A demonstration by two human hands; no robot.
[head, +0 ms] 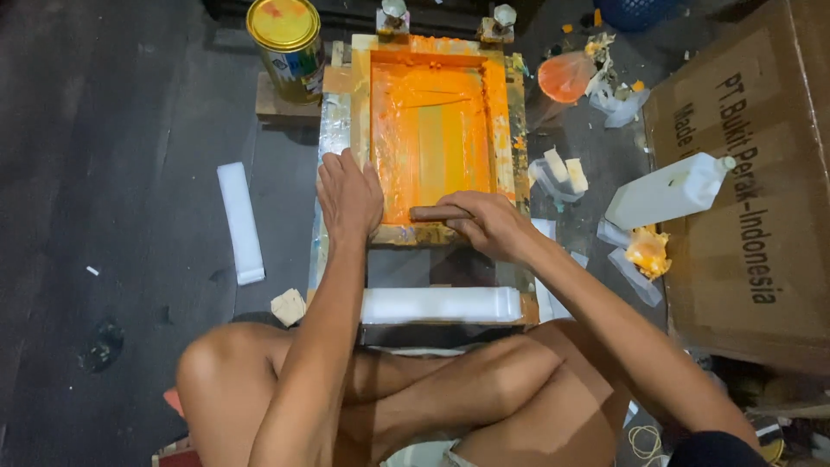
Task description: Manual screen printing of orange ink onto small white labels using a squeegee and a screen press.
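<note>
- I see my left hand (348, 195) lying flat, fingers spread and unclenched, on the left rail of the screen-printing frame (430, 134); it presses the frame's wood and grasps nothing.
- My right hand (488, 223) is closed over a brown squeegee (437, 212), which lies across the near end of the frame, at about 6 o'clock of the orange-coated mesh.
- The frame sits at the centre of the view, its inside wet with orange ink, its wooden edges wrapped in tape and smeared with the same colour.
- At 11 o'clock from the frame a yellow-lidded paint can (287, 41) stands upright on a wooden block.
- At 9 o'clock, well apart from the frame, a long white strip (240, 221) lies on the dark floor.
- At 6 o'clock, just below the frame and near my crossed legs, a white bar (441, 304) lies crosswise.
- At 3 o'clock a white plastic bottle (668, 192) lies tilted against a cardboard box (743, 259).
- At 1 o'clock a clear bag of orange ink (566, 76) rests on the floor among scraps.
- Near my left knee, at 7 o'clock, sits a small pale block (288, 306).
</note>
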